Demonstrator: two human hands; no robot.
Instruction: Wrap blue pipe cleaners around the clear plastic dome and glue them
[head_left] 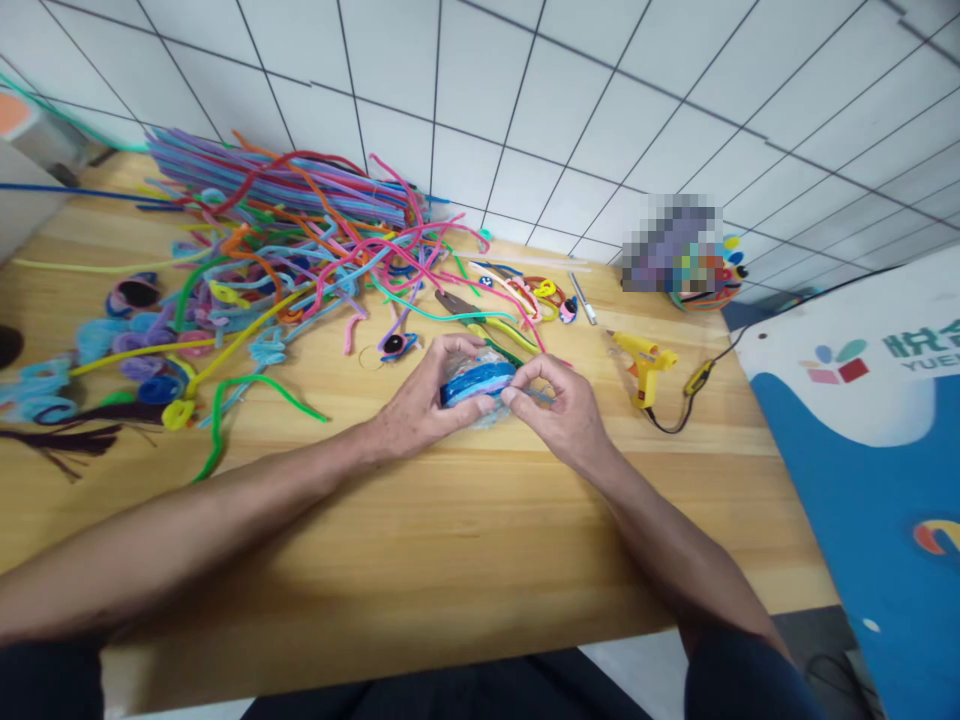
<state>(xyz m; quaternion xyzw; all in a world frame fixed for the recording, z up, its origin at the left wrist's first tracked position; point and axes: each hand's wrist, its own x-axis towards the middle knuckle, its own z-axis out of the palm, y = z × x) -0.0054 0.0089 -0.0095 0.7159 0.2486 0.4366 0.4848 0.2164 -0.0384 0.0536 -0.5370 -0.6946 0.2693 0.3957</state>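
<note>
My left hand [424,400] is wrapped round a small bundle wound with blue pipe cleaners [477,381], held just above the wooden table [465,540]. My right hand [559,405] pinches the right end of the blue pipe cleaner against that bundle, fingers pressed together. Both forearms reach in from the near edge. Pliers with yellow-green handles [480,320] lie just behind the bundle.
A big heap of coloured pipe cleaners [285,230] covers the table's far left, with coiled pieces [142,360] and a loose green one [240,400] nearer. A yellow glue gun [645,365] with a black cord lies right. A white and blue board [870,440] stands beside the table.
</note>
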